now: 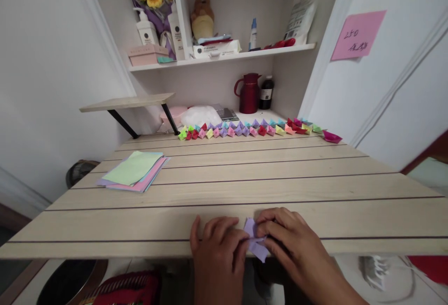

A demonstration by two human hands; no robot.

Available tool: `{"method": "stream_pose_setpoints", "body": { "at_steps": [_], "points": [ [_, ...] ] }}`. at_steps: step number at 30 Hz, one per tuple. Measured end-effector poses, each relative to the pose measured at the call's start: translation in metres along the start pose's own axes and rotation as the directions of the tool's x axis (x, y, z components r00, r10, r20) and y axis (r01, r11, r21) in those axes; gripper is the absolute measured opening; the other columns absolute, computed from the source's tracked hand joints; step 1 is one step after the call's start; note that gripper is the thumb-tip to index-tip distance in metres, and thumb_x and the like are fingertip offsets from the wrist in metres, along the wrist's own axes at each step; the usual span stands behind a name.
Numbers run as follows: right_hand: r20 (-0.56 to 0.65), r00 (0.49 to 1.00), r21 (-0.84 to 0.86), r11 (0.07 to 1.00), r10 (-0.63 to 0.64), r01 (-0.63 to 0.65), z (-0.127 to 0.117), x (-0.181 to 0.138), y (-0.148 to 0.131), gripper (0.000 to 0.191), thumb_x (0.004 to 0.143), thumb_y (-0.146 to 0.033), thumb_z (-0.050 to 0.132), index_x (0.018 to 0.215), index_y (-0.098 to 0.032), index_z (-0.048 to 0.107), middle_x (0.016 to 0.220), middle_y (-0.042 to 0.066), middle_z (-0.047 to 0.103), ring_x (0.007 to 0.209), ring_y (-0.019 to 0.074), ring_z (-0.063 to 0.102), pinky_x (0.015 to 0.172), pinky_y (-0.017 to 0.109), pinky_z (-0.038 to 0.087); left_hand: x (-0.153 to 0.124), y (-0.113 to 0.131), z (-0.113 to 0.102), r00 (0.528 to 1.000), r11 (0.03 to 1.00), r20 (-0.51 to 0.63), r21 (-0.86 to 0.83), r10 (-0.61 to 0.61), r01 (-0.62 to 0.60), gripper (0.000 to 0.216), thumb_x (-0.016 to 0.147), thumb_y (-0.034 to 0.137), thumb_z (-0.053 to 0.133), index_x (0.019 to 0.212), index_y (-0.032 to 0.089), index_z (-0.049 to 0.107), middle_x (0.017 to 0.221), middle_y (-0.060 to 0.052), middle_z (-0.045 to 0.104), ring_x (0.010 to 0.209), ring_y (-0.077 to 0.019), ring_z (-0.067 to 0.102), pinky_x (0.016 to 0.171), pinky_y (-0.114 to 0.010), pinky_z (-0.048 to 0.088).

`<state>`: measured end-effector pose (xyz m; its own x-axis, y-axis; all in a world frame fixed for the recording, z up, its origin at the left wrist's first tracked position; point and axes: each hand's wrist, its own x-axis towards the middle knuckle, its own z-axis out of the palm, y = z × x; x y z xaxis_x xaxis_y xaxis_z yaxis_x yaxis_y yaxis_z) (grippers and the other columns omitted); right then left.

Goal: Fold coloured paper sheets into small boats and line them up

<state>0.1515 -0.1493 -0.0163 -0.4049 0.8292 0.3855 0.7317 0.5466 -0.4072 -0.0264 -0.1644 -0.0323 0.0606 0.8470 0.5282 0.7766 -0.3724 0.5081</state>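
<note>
A small piece of folded purple paper [258, 249] is held between my two hands, just above the table's front edge. My left hand [219, 246] pinches its left side between thumb and forefinger, with the other fingers raised. On the right side, the fingers and thumb of my right hand [290, 239] close on the same paper. Its creases are partly covered by my fingertips. At the left of the table lies a stack of coloured paper sheets [135, 167], pale green on top with pink and blue below.
Rows of small folded paper boats [239, 130] line the table's [280, 183] back edge, a magenta one [332, 137] at the right end. Behind them stand a dark red jug [249, 94] and a dark bottle [266, 93]. A small raised shelf [126, 102] stands at the back left.
</note>
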Motion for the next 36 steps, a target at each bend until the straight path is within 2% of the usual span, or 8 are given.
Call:
{"method": "stream_pose_setpoints", "body": {
  "at_steps": [5, 11, 16, 18, 20, 23, 29, 36],
  "points": [
    [0.017, 1.0, 0.001, 1.0, 0.02, -0.02, 0.0001, 0.0021, -0.0029, 0.012, 0.092, -0.021, 0.05, 0.095, -0.024, 0.062, 0.102, 0.006, 0.065, 0.093, 0.0228, 0.058, 0.079, 0.039, 0.045, 0.003, 0.0052, 0.0043, 0.997, 0.998, -0.043, 0.032, -0.057, 0.058, 0.007, 0.076, 0.026, 0.071, 0.079, 0.032, 0.07, 0.105, 0.001, 0.071, 0.102, -0.025, 0.058, 0.107, -0.059, 0.017],
    [-0.015, 0.999, 0.002, 0.999, 0.032, -0.032, 0.0028, -0.0002, -0.0008, 0.013, 0.092, -0.023, 0.052, 0.1, -0.025, 0.062, 0.106, 0.006, 0.065, 0.096, 0.0227, 0.058, 0.082, 0.039, 0.046, 0.0034, 0.0063, 0.0072, 0.997, 0.994, -0.076, 0.102, -0.021, 0.029, 0.012, 0.079, 0.02, 0.066, 0.077, 0.031, 0.069, 0.118, 0.0, 0.067, 0.112, -0.027, 0.054, 0.106, -0.061, 0.018],
    [-0.049, 0.999, -0.033, 0.999, 0.019, -0.021, 0.0054, -0.0018, 0.0032, 0.035, 0.09, -0.026, 0.055, 0.125, -0.032, 0.054, 0.117, 0.006, 0.061, 0.101, 0.0226, 0.058, 0.084, 0.038, 0.048, 0.0024, 0.0051, 0.0046, 0.999, 0.993, -0.05, 0.115, 0.016, -0.01, 0.015, 0.08, 0.018, 0.064, 0.077, 0.032, 0.07, 0.118, 0.001, 0.067, 0.11, -0.0265, 0.055, 0.107, -0.062, 0.016],
    [-0.063, 0.998, -0.071, 0.997, -0.015, 0.01, 0.0057, -0.0013, 0.0042, 0.034, 0.09, -0.024, 0.054, 0.122, -0.034, 0.058, 0.116, 0.006, 0.061, 0.1, 0.0224, 0.06, 0.082, 0.038, 0.049, 0.0018, 0.0041, 0.0039, 0.999, 0.993, -0.036, 0.11, 0.033, -0.029, 0.018, 0.08, 0.018, 0.064, 0.079, 0.034, 0.07, 0.116, 0.001, 0.067, 0.108, -0.0258, 0.056, 0.108, -0.062, 0.016],
    [-0.052, 0.998, -0.083, 0.996, -0.035, 0.03, 0.005, -0.0002, 0.0039, 0.026, 0.09, -0.022, 0.053, 0.111, -0.033, 0.064, 0.113, 0.005, 0.062, 0.099, 0.0226, 0.06, 0.08, 0.038, 0.049, 0.0013, 0.003, 0.0041, 0.999, 0.995, -0.024, 0.09, 0.045, -0.043, 0.018, 0.081, 0.019, 0.063, 0.081, 0.035, 0.071, 0.114, 0.001, 0.068, 0.106, -0.0249, 0.057, 0.109, -0.061, 0.014],
    [-0.011, 1.0, -0.056, 0.998, -0.019, 0.018, 0.0028, 0.0017, 0.0013, 0.018, 0.09, -0.021, 0.052, 0.1, -0.029, 0.066, 0.11, 0.005, 0.064, 0.099, 0.0227, 0.059, 0.08, 0.038, 0.049, 0.0009, 0.0019, 0.0054, 0.999, 0.998, -0.024, 0.058, 0.027, -0.026, 0.013, 0.082, 0.023, 0.062, 0.08, 0.032, 0.071, 0.11, 0.0, 0.069, 0.104, -0.0233, 0.058, 0.111, -0.06, 0.011],
    [0.012, 1.0, -0.028, 1.0, -0.012, 0.013, 0.0004, 0.0031, -0.0017, 0.016, 0.091, -0.019, 0.051, 0.097, -0.026, 0.064, 0.109, 0.005, 0.065, 0.098, 0.0226, 0.059, 0.08, 0.039, 0.048, 0.0009, 0.0029, 0.0069, 0.999, 0.999, -0.052, 0.051, 0.008, -0.005, 0.006, 0.082, 0.028, 0.063, 0.083, 0.031, 0.068, 0.104, 0.002, 0.071, 0.102, -0.0227, 0.06, 0.111, -0.057, 0.013],
    [-0.028, 0.999, -0.055, 0.998, -0.041, 0.039, 0.0009, 0.0018, -0.0013, 0.016, 0.089, -0.018, 0.052, 0.097, -0.027, 0.064, 0.106, 0.004, 0.067, 0.095, 0.021, 0.06, 0.079, 0.036, 0.047, 0.0016, 0.0057, 0.0105, 0.993, 0.997, -0.115, 0.074, -0.007, 0.016, 0.006, 0.083, 0.029, 0.063, 0.08, 0.03, 0.069, 0.104, 0.0, 0.071, 0.102, -0.0235, 0.059, 0.111, -0.057, 0.012]
  ]
}}
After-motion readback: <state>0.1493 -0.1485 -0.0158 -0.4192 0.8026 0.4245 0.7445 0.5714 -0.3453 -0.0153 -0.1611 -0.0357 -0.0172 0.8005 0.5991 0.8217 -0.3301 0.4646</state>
